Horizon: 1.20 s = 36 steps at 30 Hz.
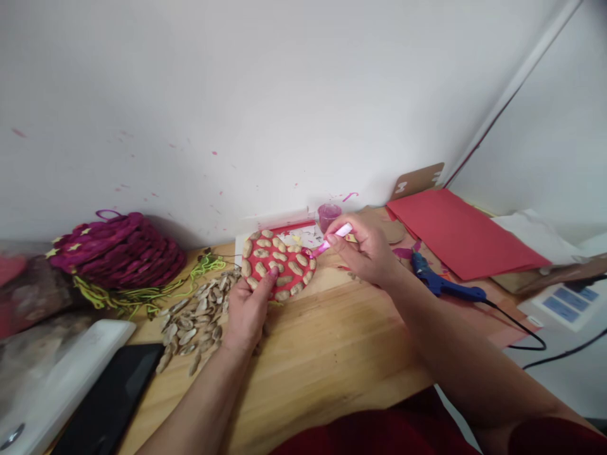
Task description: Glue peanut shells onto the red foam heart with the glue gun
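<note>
My left hand (250,308) grips the near edge of a red cutout (270,260) with peanut shells glued over its face, the thumb on top. Between the fingers of my right hand (363,245) is a paintbrush (337,236) with a pale handle. Its pink-wet tip touches the right part of the cutout, where one shell (308,253) shows pink. Behind the brush stands a small clear cup (329,216) of pinkish liquid. Loose peanut shells (199,319) lie in a pile left of my left hand.
A purple woven craft piece (123,249) with yellow-green strands leans at the left wall. In front lie a black phone-like slab (111,398) and a white device (71,385). To the right are a blue glue gun (441,283) with its cord and red sheets (465,234).
</note>
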Motion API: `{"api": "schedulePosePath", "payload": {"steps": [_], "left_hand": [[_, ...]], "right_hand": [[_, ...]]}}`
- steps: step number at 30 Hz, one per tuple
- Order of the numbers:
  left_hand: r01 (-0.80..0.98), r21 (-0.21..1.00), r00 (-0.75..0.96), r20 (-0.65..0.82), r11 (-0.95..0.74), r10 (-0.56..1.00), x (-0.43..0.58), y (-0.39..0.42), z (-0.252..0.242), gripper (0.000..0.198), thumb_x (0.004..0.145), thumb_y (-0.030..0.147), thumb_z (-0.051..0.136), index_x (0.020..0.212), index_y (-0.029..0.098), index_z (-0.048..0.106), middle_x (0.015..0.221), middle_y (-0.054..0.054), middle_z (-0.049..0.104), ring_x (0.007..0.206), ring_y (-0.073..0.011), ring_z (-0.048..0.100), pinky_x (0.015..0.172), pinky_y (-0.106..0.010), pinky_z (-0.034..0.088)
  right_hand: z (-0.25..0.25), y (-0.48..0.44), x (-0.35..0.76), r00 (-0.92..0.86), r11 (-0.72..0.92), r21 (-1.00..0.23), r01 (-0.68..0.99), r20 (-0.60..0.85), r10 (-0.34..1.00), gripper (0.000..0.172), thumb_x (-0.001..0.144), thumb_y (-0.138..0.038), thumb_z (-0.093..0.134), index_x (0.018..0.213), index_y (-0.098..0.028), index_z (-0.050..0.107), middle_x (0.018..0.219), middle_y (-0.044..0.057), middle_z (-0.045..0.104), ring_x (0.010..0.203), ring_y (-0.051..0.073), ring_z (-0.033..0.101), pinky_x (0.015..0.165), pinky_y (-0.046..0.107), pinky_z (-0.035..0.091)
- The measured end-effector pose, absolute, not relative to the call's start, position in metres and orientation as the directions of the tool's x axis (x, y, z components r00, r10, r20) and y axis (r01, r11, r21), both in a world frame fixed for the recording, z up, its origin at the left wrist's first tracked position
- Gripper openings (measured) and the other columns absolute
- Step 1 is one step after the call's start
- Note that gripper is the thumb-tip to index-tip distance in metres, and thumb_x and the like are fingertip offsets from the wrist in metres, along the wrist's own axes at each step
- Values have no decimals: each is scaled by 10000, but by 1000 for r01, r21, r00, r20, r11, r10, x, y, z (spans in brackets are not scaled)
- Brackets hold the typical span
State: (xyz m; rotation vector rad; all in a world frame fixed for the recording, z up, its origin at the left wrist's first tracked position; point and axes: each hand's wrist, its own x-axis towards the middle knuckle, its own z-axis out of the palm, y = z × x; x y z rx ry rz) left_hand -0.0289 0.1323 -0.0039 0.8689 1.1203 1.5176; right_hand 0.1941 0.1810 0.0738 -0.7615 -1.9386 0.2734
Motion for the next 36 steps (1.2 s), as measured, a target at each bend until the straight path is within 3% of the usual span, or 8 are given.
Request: {"api": "schedulePosePath", "payload": {"steps": [12, 17, 19, 22, 25, 28, 33, 36], "left_hand": [[-337, 941, -215, -52, -24, 975, -28, 131, 1, 381, 679, 421, 884, 915, 135, 795, 844, -100, 799, 770, -254, 763, 746, -343, 621], [-351, 935, -219, -34, -46, 975, -26, 133, 1, 394, 674, 449, 880, 884, 131, 779, 811, -82, 787, 722, -216, 742, 688, -295, 601], [-344, 938, -225, -52, -30, 973, -26, 133, 1, 380, 656, 450, 888, 825, 135, 760, 694, -42, 750, 560, -156, 673, 552, -241, 550], [-344, 938, -255, -120, 26, 960, -28, 134, -2, 369, 616, 444, 908, 689, 155, 690, 522, 34, 638, 351, -58, 441, 358, -175, 349], [-360, 932, -253, -140, 41, 957, -28, 134, -3, 408, 626, 463, 901, 609, 171, 616, 435, 75, 534, 311, -31, 307, 318, -163, 216], [-358, 933, -237, -124, 32, 964, -26, 133, 1, 375, 628, 468, 899, 650, 175, 666, 436, 58, 559, 338, -72, 405, 364, -189, 329], [-357, 934, -237, -113, 22, 965, -24, 133, 6, 332, 620, 451, 902, 739, 188, 738, 464, 25, 608, 549, -182, 648, 560, -266, 524], [-355, 935, -235, -108, 18, 966, -24, 134, 5, 328, 640, 463, 891, 746, 188, 745, 466, 24, 609, 584, -181, 666, 604, -267, 544]], "right_hand": [[70, 185, 197, -216, 739, -548, 393, 726, 653, 49, 943, -256, 608, 922, -233, 645, 868, 24, 686, 820, 187, 620, 775, 334, 480], [64, 201, 209, 8, 568, -663, 488, 654, 756, 196, 959, -404, 559, 954, -229, 647, 741, -4, 656, 637, 165, 595, 628, 297, 473], [65, 215, 216, 116, 502, -675, 540, 651, 750, 242, 981, -422, 498, 1001, -216, 623, 781, 10, 659, 656, 170, 601, 629, 298, 471], [74, 240, 224, 202, 395, -670, 629, 631, 749, 241, 969, -397, 500, 1017, -197, 625, 892, 44, 690, 757, 187, 637, 708, 318, 486], [82, 267, 223, 172, 286, -632, 720, 562, 809, 170, 931, -339, 580, 943, -191, 664, 854, 43, 705, 815, 207, 657, 780, 339, 498], [81, 287, 213, 118, 165, -568, 806, 428, 896, 169, 902, -330, 672, 875, -165, 697, 869, 68, 717, 868, 237, 675, 836, 391, 526], [72, 294, 198, 91, 42, -463, 886, 261, 961, 326, 979, -343, 622, 1271, -196, 619, 1299, 102, 633, 1070, 235, 662, 894, 450, 572], [70, 290, 195, 115, 2, -438, 899, 240, 964, 306, 979, -355, 619, 1241, -197, 636, 1292, 101, 638, 1083, 236, 654, 918, 460, 557]]}}
